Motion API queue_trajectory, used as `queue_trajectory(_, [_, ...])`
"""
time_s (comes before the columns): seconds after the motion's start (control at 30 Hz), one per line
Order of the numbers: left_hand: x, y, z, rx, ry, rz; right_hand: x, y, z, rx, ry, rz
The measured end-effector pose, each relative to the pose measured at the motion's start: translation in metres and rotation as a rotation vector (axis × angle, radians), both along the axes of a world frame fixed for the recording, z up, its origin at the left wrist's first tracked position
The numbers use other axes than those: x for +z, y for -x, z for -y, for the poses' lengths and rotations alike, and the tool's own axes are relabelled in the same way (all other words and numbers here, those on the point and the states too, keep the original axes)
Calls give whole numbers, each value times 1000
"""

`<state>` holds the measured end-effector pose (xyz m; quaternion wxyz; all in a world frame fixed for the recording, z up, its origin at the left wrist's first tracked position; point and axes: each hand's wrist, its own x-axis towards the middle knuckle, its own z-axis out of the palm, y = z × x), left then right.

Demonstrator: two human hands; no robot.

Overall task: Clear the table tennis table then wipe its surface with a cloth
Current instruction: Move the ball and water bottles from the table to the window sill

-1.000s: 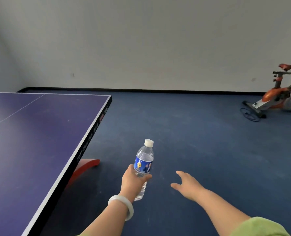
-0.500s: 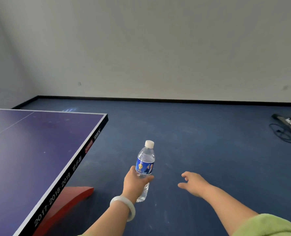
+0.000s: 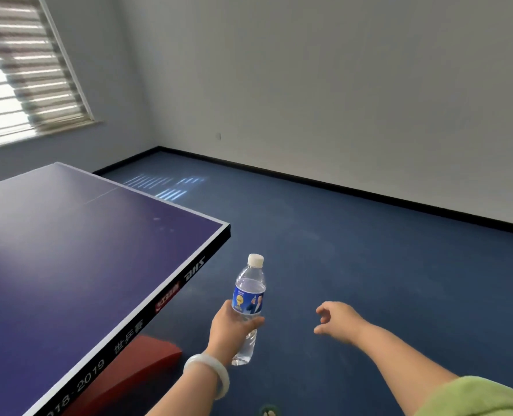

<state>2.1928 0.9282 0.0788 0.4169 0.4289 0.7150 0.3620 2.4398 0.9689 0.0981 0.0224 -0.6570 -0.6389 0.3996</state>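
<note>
My left hand (image 3: 229,331) grips a clear water bottle (image 3: 249,291) with a blue label and white cap, upright over the floor just right of the table's corner. The purple table tennis table (image 3: 69,259) fills the left side, its black edge with white lettering running toward me. My right hand (image 3: 337,321) hangs over the floor to the right, fingers loosely curled and holding nothing.
A red table foot (image 3: 147,352) sticks out on the blue floor (image 3: 369,265) under the table's edge. Grey walls with black skirting close the room at the back. A window with blinds (image 3: 18,73) is at upper left.
The view has swung left: the window and the table's far corner have come into sight and the exercise bike has left the frame. The bottle stays in my left hand.
</note>
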Motion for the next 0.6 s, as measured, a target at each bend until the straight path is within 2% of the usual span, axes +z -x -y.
queue_trajectory(0.13, [-1, 5, -113, 28, -35, 39, 2, 8, -121, 36, -15, 27])
queue_trajectory(0.37, [32, 15, -317, 20, -97, 64, 24, 6, -328, 33, -41, 34])
queue_trajectory(0.6, [30, 12, -483, 142, -139, 122, 8, 5, -504, 88, 23, 50])
